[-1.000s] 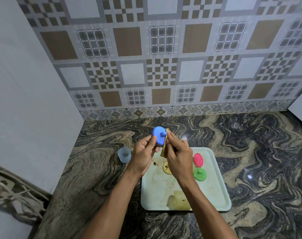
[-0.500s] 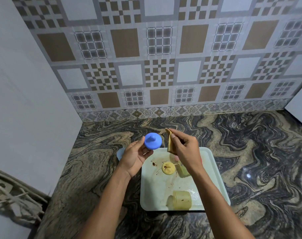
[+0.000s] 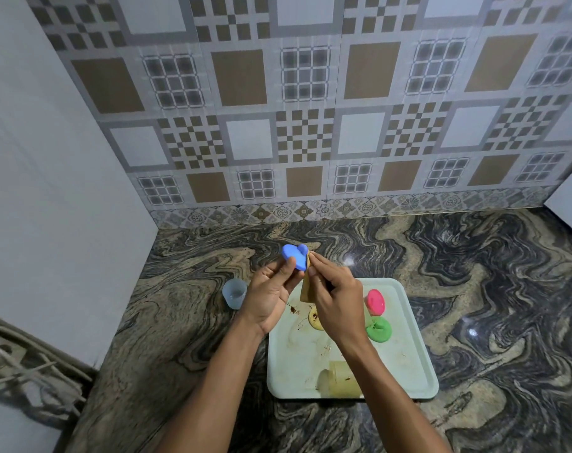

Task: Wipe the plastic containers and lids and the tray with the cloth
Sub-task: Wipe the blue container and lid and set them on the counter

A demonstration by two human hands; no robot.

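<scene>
— How is the blue lid (image 3: 294, 256) held?
— It is pinched in the fingers of the left hand (image 3: 271, 295), raised above the desk (image 3: 474, 273).
— And the cloth (image 3: 306, 289)?
— It is clamped in the curled fingers of the right hand (image 3: 335, 299) and pressed against the lid's right side.
— What is seen on the tray (image 3: 409, 354)?
— A pink lid (image 3: 375, 301), a green lid (image 3: 379, 329) just beside it, a yellow lid (image 3: 314, 318) partly hidden by the right hand, and a yellowish container (image 3: 342, 379) laid on its side near the front edge. A clear container (image 3: 234, 293) is stood on the desk, left of the tray.
</scene>
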